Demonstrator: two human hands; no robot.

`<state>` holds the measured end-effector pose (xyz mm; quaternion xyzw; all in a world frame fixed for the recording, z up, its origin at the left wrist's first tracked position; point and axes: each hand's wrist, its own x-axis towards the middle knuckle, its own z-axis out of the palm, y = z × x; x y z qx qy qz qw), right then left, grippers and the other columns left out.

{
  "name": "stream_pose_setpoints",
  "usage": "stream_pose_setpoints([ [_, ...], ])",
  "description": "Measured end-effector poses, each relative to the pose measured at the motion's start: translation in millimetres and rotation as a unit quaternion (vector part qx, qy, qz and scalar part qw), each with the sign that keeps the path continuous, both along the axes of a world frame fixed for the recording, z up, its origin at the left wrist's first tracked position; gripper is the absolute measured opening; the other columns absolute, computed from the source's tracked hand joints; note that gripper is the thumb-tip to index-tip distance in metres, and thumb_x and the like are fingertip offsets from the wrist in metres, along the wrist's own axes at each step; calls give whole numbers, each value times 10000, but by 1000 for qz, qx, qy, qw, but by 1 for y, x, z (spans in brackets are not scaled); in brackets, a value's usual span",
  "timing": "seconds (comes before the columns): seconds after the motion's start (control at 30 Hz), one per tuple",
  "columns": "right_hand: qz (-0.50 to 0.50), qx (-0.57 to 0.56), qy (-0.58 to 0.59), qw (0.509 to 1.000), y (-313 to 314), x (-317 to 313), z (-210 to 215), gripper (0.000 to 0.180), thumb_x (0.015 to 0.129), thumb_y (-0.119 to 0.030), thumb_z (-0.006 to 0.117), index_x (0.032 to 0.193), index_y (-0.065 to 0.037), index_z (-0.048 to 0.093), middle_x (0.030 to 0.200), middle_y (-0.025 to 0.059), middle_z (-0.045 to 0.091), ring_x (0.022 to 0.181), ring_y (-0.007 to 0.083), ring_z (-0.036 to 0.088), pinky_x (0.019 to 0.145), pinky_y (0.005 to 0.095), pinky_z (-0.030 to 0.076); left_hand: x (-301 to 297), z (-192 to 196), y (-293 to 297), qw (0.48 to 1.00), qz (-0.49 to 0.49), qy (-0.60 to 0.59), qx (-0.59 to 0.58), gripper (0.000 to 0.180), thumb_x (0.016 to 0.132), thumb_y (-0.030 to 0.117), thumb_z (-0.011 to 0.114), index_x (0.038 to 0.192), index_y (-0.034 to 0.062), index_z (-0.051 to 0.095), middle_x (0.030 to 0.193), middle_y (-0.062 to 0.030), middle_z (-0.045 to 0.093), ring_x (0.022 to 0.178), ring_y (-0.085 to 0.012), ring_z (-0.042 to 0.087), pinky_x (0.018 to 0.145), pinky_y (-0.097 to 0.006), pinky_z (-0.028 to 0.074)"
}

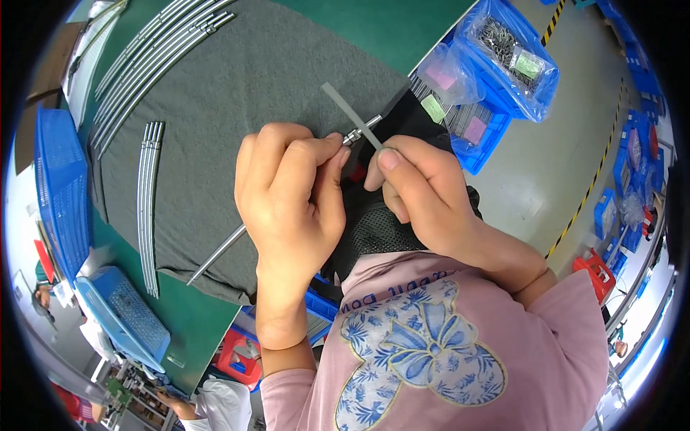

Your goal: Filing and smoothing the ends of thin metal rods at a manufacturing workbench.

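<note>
My left hand (291,183) is closed around a slim metal rod (219,253), pinching it close to its stepped end between thumb and forefinger. The rod slants from the lower left, behind the hand, up to its narrow tip at the right. In my right hand (424,187) a thin flat grey strip (345,108) is gripped between thumb and fingers. The strip lies across the rod near its tip and appears to touch it. Both hands are over the near right edge of the dark grey cloth (287,65); the middle of the rod is hidden by my left hand.
Several similar rods (147,208) lie on the cloth at left, with more rods (154,57) at the far left. A blue bin (543,100) of small metal parts stands at right beside a bin of rods (478,154). Blue baskets (61,187) line the left side.
</note>
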<state>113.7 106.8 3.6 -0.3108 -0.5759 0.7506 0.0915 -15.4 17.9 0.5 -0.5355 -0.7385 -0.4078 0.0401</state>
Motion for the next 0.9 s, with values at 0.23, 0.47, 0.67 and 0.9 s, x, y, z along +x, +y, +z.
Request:
stream_pose_setpoints([
  [0.23, 7, 19, -14, 1000, -3, -6, 1, 237, 909, -139, 431, 771, 11, 550, 564, 66, 507, 530, 120, 504, 501, 283, 386, 0, -2, 0, 1000, 0, -4, 5, 161, 611, -25, 674, 722, 47, 582, 694, -56, 506, 595, -211, 451, 511, -302, 353],
  [0.47, 39, -39, -63, 997, 1, -5, 12, 284, 917, -145, 405, 721, 7, 543, 453, 33, 453, 387, 87, 444, 388, 248, 339, 1, 0, 1, 1000, 4, -11, 15, 153, 608, -27, 672, 708, 39, 577, 690, -52, 507, 586, -214, 446, 507, -305, 356],
  [0.67, 47, 26, -44, 998, -1, -3, 9, 303, 949, -192, 361, 772, -19, 536, 446, -12, 417, 366, 37, 353, 380, 192, 271, 2, 0, 2, 1000, -1, -22, 10, 146, 606, -36, 666, 686, 30, 563, 688, -54, 501, 578, -220, 438, 499, -310, 358],
  [0.9, 34, 57, 15, 998, 4, -12, 9, 313, 950, -188, 347, 772, -15, 538, 429, -16, 400, 351, 44, 329, 370, 197, 257, 2, 0, 3, 1000, -8, -14, 18, 151, 609, -28, 674, 685, 27, 556, 684, -57, 495, 570, -219, 432, 492, -314, 359],
])
